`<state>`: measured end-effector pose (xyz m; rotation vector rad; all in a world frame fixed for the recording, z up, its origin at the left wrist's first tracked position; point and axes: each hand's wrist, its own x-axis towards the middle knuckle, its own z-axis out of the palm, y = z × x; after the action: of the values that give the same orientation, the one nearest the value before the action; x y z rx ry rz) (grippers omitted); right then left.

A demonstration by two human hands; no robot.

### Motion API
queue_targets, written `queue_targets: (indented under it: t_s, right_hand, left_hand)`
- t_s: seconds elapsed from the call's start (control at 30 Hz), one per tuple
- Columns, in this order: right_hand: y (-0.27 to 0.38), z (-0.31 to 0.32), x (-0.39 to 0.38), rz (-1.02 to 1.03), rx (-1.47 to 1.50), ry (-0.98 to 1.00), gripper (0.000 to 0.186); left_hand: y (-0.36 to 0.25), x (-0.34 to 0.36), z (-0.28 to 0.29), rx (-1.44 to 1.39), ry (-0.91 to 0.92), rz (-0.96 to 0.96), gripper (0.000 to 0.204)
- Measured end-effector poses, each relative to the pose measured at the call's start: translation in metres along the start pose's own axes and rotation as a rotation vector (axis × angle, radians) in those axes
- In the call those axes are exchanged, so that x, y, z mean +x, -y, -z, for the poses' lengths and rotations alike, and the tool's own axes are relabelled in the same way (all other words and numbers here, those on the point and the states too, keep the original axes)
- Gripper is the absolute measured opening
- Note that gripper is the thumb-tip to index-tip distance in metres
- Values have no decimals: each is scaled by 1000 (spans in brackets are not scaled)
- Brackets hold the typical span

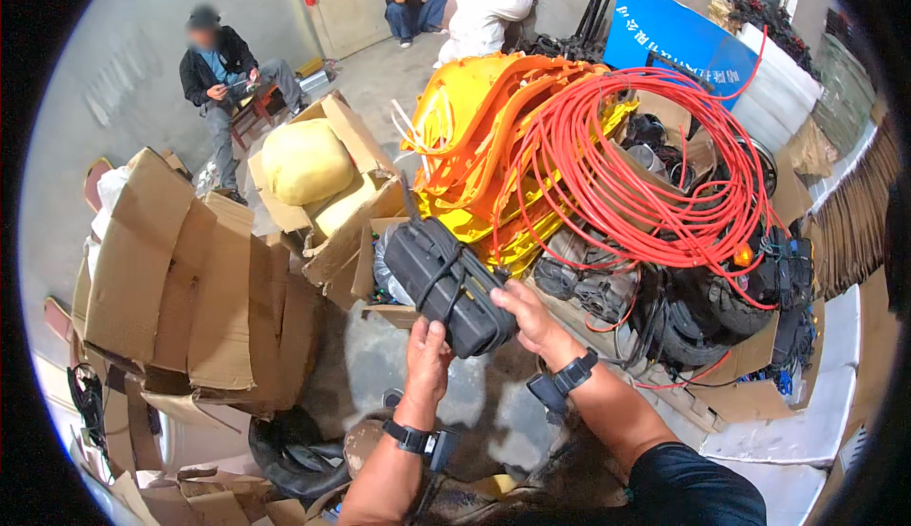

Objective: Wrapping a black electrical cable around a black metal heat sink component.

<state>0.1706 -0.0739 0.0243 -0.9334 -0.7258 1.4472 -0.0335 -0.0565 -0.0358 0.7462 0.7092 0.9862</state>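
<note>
Both my hands hold up a black oblong box [446,275] with a black cable wound around it; what kind of device it is, I cannot tell. My left hand [428,359] grips its near lower end, thumb up against the side. On the right side of the box, my right hand [529,317] is closed around the edge, with its fingertips hidden. Each wrist wears a black strap with a small module. Just beyond the box stands an open carton [365,265] with plastic-wrapped items.
Coiled red hose [655,232] lies over stacked orange plastic panels [484,128] and black parts at right. Torn cartons [190,289] crowd the left; another carton holds a yellow bundle [306,161]. A black tyre-like ring [294,455] lies below. Several people [232,71] sit farther back.
</note>
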Motion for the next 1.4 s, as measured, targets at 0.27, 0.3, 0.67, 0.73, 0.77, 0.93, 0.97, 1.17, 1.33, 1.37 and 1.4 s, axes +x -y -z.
queue_targets:
  t_s: [0.27,0.3,0.67,0.73,0.77,0.93,0.97,1.17,1.33,1.37,1.4]
  right_hand:
    - [-80,-12,-101,-69,-70,-102,50]
    - [-106,-2,-112,-102,-71,-141,46]
    - [-157,15,-160,-296,-93,-151,66]
    - [-168,24,-157,-316,-334,-199,58]
    - [-153,10,-160,-362,-374,-223,65]
    - [-126,11,-173,-381,-431,-236,78]
    - [-120,18,-168,-418,-423,-146,81]
    - [-86,-9,-167,-498,-380,36,74]
    - [-150,23,-178,-315,-288,-128,59]
    - [-150,17,-178,-338,-306,-182,61]
    - [-158,20,-179,-335,-315,-160,61]
  left_hand:
    - [32,-107,-31,-263,-236,143,51]
    - [38,-120,-32,-254,-297,175,51]
    - [76,-162,-18,-141,-336,297,53]
    - [72,-163,-23,-149,-353,294,50]
    - [75,-166,-11,-162,-368,333,50]
    - [84,-160,-19,-96,-296,363,58]
    - [82,-157,-22,-90,-339,398,60]
    - [67,-175,-13,140,-370,343,60]
    - [114,-176,16,4,-217,446,58]
    - [120,-177,28,2,-242,466,60]
    - [111,-180,22,39,-271,523,61]
